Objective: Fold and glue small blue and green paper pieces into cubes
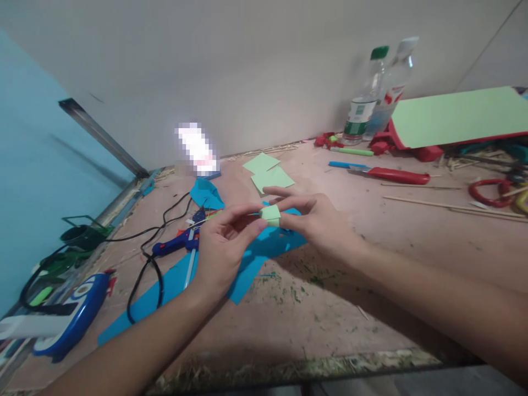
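Between both hands, above the table, is a small folded piece of light green paper (271,215). My left hand (226,242) pinches its left side with thumb and forefinger. On the opposite side, my right hand (311,220) grips the paper between its thumb and fingers, with one finger stretched out above. Below the hands lie blue paper sheets (247,275). Two light green paper squares (272,179) rest just beyond the fingers. Close to my left hand is a blue glue gun (175,243) with a clear glue stick, partly hidden by that hand.
At the back right stand two plastic bottles (361,115) near a red-framed stack topped with green paper (462,115). A red-handled knife (398,175) and thin sticks (433,206) lie at right. A black cord (142,247) and a blue-and-white device (78,313) are at left.
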The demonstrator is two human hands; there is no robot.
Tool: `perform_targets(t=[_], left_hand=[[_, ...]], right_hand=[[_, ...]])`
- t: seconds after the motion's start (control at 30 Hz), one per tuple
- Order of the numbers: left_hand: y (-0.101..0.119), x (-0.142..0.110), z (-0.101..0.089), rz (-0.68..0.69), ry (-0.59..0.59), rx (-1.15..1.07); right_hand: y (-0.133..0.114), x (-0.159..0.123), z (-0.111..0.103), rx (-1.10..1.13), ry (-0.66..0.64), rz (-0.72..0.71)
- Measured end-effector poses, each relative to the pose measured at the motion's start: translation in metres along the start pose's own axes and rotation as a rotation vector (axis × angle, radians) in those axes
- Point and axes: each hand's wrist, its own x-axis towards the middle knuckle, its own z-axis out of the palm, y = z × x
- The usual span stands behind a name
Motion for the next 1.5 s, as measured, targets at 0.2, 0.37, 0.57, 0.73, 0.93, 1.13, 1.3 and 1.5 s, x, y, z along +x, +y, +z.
perform_targets(t=[0.2,0.37,0.57,0.73,0.93,1.13,1.3,1.5], left_hand=[[0.0,0.0,-0.001,-0.004,-0.003,-0.005],[-0.003,0.001,-0.002,-0.035,0.005,-0.027],[0.001,0.009,-0.009,-0.152,0.075,-0.188],[0.009,0.016,-0.012,-0.162,0.095,-0.263],[0.008,0.018,-0.017,-0.118,0.064,-0.214],[0.002,0.019,-0.023,-0.066,0.014,-0.118],[0.005,0.021,-0.02,-0.172,0.058,-0.192],[0.007,0.021,-0.014,-0.401,0.062,-0.314]], right_hand=[[0.0,-0.001,0.002,-0.04,0.034,-0.053],[-0.002,-0.002,0.003,-0.053,0.004,-0.055],[-0.004,0.001,-0.003,0.238,0.018,0.121],[-0.002,0.002,-0.006,0.368,-0.188,0.322],[0.001,0.002,-0.002,0.321,-0.24,0.305],[-0.004,0.004,-0.005,0.245,-0.216,0.271],[-0.009,0.004,-0.004,0.253,-0.148,0.363],[-0.016,0.003,-0.006,0.231,-0.187,0.358]])
